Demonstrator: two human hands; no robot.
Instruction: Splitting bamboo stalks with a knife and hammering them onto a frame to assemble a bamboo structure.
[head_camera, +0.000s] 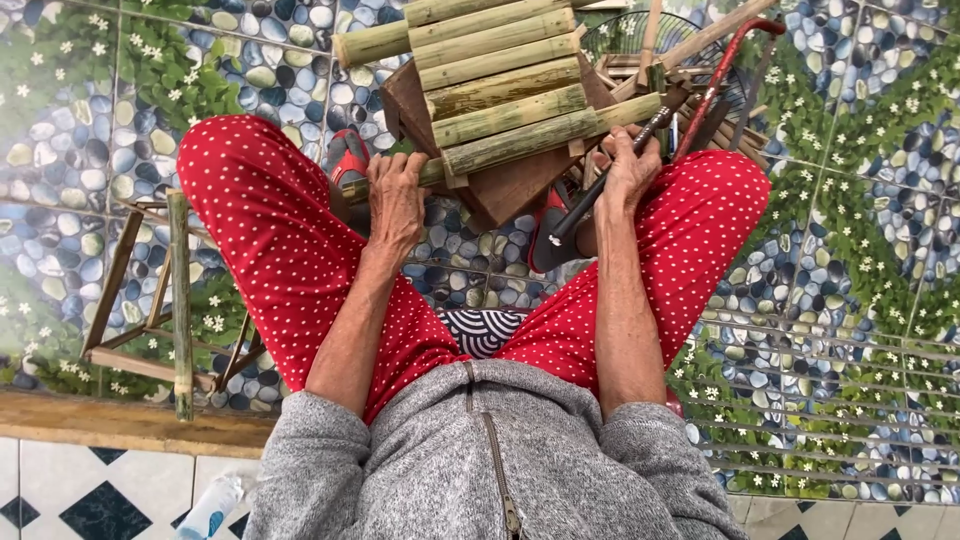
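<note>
Left hand (396, 196) gripping near end of bamboo-slat panel (505, 85), fingers curled over lowest pole. Right hand (626, 170) closing around dark-handled tool (610, 172), pressing against panel's right edge. Panel resting on brown wooden block (510, 190) between knees.

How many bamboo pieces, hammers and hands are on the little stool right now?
Bamboo pieces across the stool top: 7
Hammer, held in the right hand: 1
Hands, counting the left hand gripping the nearest piece: 2
Total: 10

Pebble-and-flower patterned floor tiles (850, 300) meet white diamond-patterned tiles (90, 490) under even daylight.
</note>
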